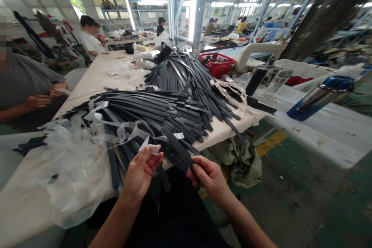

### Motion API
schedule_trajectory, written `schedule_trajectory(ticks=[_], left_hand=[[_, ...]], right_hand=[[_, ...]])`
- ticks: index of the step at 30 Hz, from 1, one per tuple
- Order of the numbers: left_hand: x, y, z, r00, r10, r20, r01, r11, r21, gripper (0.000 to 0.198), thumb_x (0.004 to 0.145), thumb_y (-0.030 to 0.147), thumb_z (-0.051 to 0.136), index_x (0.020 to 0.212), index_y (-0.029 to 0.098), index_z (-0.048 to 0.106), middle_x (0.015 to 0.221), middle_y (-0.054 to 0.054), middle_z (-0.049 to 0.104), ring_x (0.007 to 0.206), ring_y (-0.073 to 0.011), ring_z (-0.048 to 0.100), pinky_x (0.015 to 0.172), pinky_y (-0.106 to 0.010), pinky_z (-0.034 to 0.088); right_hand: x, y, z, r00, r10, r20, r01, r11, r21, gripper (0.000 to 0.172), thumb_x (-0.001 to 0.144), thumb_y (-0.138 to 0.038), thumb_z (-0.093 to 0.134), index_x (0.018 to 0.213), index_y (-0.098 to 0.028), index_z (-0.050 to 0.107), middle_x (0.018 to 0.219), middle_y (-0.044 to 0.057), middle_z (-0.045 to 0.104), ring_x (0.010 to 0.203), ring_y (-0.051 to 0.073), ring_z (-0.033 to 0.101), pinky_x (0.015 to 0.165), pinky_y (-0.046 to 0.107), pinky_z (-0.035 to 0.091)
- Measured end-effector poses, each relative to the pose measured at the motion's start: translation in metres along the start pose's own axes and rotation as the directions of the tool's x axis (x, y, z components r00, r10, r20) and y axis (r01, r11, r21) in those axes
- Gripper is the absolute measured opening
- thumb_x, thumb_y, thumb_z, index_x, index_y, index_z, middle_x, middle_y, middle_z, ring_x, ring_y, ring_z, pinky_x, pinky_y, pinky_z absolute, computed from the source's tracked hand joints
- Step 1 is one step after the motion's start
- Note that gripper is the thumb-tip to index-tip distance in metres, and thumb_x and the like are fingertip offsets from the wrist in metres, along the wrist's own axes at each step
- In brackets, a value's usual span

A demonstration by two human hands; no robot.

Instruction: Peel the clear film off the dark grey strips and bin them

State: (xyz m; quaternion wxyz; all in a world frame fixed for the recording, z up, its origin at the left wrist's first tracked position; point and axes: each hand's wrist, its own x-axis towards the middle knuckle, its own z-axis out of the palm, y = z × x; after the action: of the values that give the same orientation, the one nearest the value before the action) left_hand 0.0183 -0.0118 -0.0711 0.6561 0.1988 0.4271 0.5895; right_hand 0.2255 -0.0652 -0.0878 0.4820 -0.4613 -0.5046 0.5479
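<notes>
My left hand (141, 171) pinches a tab (154, 150), right hand (209, 177) a strap (178, 148); both by the pile (139, 104); I'd hold the strap steady.

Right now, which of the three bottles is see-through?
The middle one, the clear bottle: its sides are transparent, while the black bottle and the blue-and-silver bottle are solid-coloured.

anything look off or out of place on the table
Nothing looks clearly damaged, but crumpled clear plastic sits in an untidy heap at the left of the table, drooping over its near edge, and some black strips overhang too.
</notes>
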Motion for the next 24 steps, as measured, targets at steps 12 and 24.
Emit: schedule_trajectory(ticks=[12,24], left_hand=[[0.009,-0.004,-0.005,0.991,-0.132,-0.02,0.128,0.982,-0.142,0.023,0.064,0.024,0.09,0.076,0.015,0.073,0.071,-0.001,0.076,0.064,-0.0164,0.072,0.06,-0.027,0.063],[0.009,-0.01,-0.008,0.989,-0.143,-0.041,0.138,0.984,-0.112,0.024,0.064,0.027,0.09,0.075,0.015,0.072,0.072,-0.002,0.076,0.064,-0.016,0.072,0.061,-0.025,0.061]], right_hand=[[-0.033,0.018,0.003,0.995,-0.06,-0.082,0.036,0.963,-0.266,0.033,0.095,-0.046,0.054,0.091,-0.017,0.069,0.06,-0.001,0.062,0.044,0.009,0.051,0.044,0.02,0.041],[-0.036,0.03,0.005,0.998,-0.013,-0.065,-0.005,0.963,-0.268,0.032,0.095,-0.045,0.054,0.093,-0.018,0.069,0.062,-0.001,0.062,0.046,0.01,0.052,0.046,0.02,0.041]])
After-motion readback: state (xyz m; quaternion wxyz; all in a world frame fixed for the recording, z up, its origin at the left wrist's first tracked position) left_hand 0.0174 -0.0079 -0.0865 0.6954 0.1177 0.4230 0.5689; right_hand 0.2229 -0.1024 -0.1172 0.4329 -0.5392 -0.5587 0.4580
